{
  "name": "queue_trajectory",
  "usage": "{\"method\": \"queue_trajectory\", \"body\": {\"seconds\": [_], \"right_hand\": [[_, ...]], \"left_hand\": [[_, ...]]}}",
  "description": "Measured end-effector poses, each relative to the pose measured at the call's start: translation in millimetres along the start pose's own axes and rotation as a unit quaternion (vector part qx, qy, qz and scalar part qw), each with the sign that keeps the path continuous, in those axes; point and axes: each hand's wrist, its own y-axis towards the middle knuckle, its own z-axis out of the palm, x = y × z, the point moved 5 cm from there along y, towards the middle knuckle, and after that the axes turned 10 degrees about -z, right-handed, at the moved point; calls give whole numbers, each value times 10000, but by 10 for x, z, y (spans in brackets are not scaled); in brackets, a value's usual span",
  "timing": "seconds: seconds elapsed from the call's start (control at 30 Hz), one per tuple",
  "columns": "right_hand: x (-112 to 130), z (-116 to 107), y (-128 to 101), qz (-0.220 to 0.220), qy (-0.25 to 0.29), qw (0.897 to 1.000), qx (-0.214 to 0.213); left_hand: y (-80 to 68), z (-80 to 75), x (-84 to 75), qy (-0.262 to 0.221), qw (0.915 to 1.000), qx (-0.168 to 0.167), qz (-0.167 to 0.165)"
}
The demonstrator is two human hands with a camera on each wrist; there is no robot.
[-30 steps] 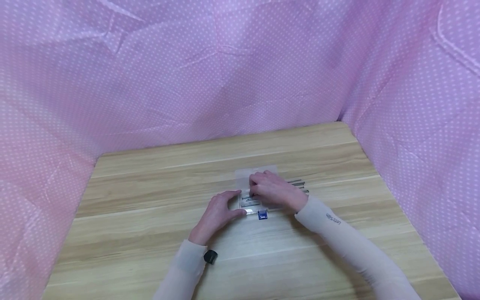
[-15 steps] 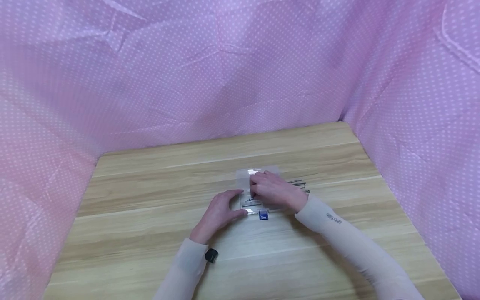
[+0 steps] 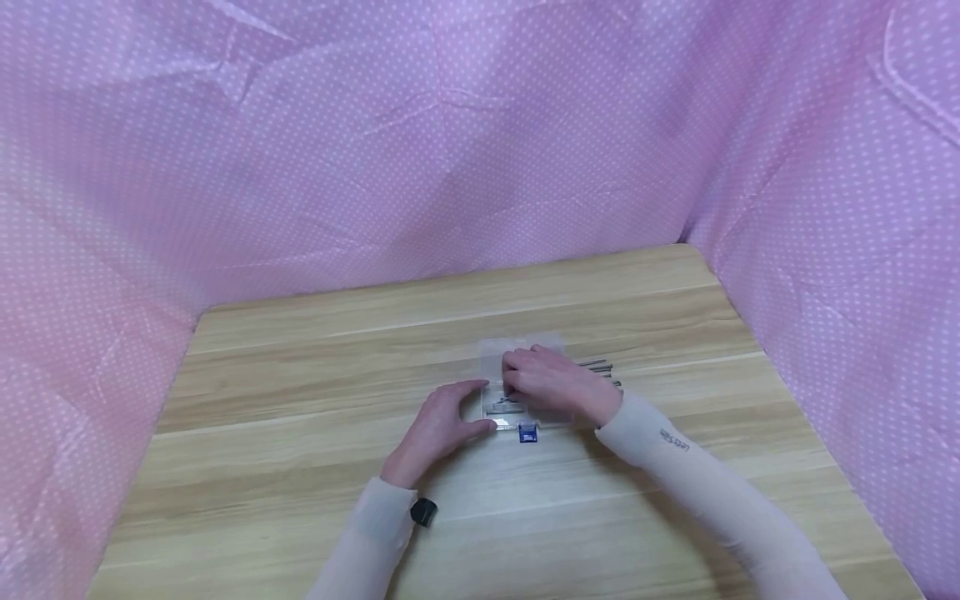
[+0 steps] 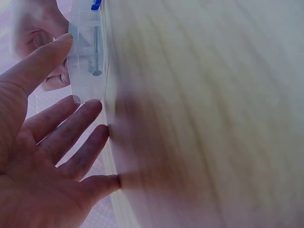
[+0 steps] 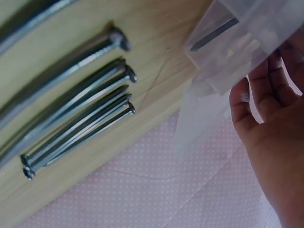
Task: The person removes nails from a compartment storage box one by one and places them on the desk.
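Note:
A clear plastic box (image 3: 517, 379) with a blue latch (image 3: 527, 433) lies on the wooden table (image 3: 300, 392). My left hand (image 3: 441, 423) rests flat beside its left end, with the thumb (image 4: 42, 57) against the box wall (image 4: 85, 71) and the fingers straight. My right hand (image 3: 553, 382) hovers over the box with bent fingers (image 5: 266, 109) touching its far side, and I see nothing pinched between them. Nails (image 3: 502, 408) lie inside the box, and one nail (image 5: 213, 34) shows through the wall.
Several loose steel nails (image 5: 76, 109) lie in a row on the table just right of the box, also seen as nails (image 3: 598, 367) beyond my right wrist. Pink dotted cloth (image 3: 450, 150) walls the table at the back and on both sides.
A nail that was tilted under my right fingertips now lies flat in the box near its front. Both hands have stayed almost in place.

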Motion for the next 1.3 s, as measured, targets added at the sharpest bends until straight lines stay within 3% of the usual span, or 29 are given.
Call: {"method": "queue_trajectory", "body": {"seconds": [0.77,1.03,1.3], "right_hand": [[-40,-91,-167,105,158,9988,-451],[-44,-153,-252,42,116,9971,-755],[-61,-183,-368,-2,49,9941,-1083]], "left_hand": [[9,-4,30,-69,9999,-136,-2],[2,-14,26,-7,9996,-222,147],[1,-5,17,2,9998,-183,11]]}}
